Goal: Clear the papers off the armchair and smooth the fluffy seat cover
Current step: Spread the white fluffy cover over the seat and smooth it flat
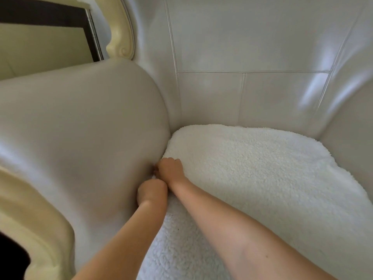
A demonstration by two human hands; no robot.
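Upholstery of pale, glossy leather fills most of the view: the armchair (252,47) is seen from above and in front, its stitched backrest rising at the far side. A broad padded armrest (80,128) bulges on the left of the view. A carved cream frame (121,27) curls beside the top of the backrest and shows again at the lower left edge.

The fluffy seat cover (252,168), white and nubbly, lies on the seat. It spreads from the foot of the backrest to the bottom of the view, and its left edge runs along the crease against the armrest.

Two bare forearms reach in from the bottom and meet at that crease. The right hand (170,168) is the farther one, and its fingers (157,169) are curled tight over the cover's edge, pinching it where it meets the armrest. The left hand (152,194) sits just beside it, nearer the camera and touching the right wrist. It shows knuckles up and folded into a fist at the same edge. Its fingers are tucked out of sight, so I cannot tell whether they hold the cover.
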